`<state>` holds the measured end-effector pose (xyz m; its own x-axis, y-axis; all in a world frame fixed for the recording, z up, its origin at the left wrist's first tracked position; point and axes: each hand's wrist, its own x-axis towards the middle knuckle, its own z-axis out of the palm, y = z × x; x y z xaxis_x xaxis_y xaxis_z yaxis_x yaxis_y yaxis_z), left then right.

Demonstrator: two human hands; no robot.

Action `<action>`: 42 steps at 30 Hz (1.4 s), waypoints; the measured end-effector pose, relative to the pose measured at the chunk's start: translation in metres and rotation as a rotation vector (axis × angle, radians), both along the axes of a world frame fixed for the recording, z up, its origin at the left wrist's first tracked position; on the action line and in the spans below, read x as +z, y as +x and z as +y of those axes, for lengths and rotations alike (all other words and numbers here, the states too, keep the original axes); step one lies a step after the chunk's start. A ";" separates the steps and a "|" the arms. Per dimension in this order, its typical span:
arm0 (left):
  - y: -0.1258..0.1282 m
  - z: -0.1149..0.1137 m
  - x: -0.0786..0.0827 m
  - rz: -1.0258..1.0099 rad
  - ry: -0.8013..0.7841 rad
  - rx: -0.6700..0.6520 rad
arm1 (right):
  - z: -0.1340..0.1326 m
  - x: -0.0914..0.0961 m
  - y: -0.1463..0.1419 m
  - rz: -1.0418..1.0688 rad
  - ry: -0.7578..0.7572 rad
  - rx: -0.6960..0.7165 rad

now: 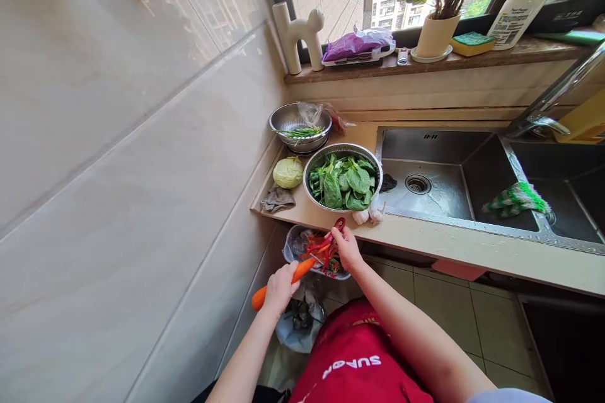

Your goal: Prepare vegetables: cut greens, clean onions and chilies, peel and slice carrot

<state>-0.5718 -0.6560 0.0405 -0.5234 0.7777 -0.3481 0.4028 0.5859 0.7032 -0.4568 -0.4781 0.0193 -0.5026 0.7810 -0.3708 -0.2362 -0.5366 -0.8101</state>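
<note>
My left hand [280, 289] is wrapped round the thick part of an orange carrot [302, 269], which slants up to the right. A red peeler [339, 224] is gripped in my right hand [347, 248], its head lying close to the carrot's far end; whether the blade touches cannot be made out. Both hands are above a plastic-lined bin [290, 245] with orange and red scraps in it. Just beyond, on the counter, stands a steel colander [307, 192] full of leafy greens [343, 182]. Garlic bulbs [361, 217] lie at its front right.
A cabbage [288, 172], a grey cloth [278, 199] and a steel bowl [278, 118] with green stalks are at the counter's left, near the tiled wall. The double sink [425, 201] is on the right, a green-white cloth [522, 199] over its divider. A second bag-lined bin [297, 337] stands below.
</note>
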 end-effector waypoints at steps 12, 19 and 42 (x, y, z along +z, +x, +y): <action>-0.005 -0.008 0.010 -0.128 0.341 0.228 | 0.005 -0.006 0.013 -0.077 0.205 0.056; -0.022 -0.036 0.052 -0.883 0.879 0.754 | 0.003 -0.006 0.016 -0.127 0.324 0.119; 0.057 -0.022 0.044 -1.279 0.353 0.506 | -0.022 0.052 -0.013 0.297 -0.447 0.278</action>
<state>-0.5152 -0.6785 0.0846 -0.2444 0.7490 -0.6159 -0.8094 0.1922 0.5549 -0.4696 -0.5001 0.0713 -0.7980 0.4064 -0.4451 -0.2201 -0.8840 -0.4125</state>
